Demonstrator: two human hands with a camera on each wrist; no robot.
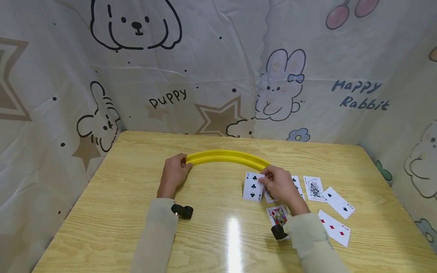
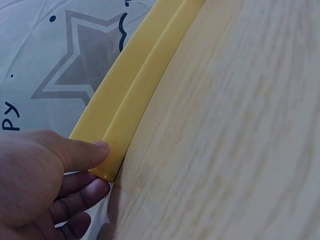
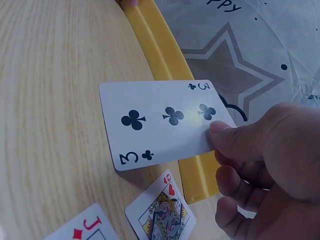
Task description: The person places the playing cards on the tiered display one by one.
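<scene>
A yellow curved card holder, a long grooved strip, lies toward the back of the table. My left hand pinches its left end, thumb on the front and fingers beneath or behind. Held between thumb and fingers of my right hand is a three of clubs, face toward me. In the right wrist view the card is tilted in front of the holder's right part, hiding some of it. Below it a queen of hearts lies on the table, partly covered by my right hand in the head view.
Around my right hand lie a jack of diamonds, a clubs card, a joker, a two of spades overlapping it, and a three of diamonds. A printed cloth hangs behind the wooden table.
</scene>
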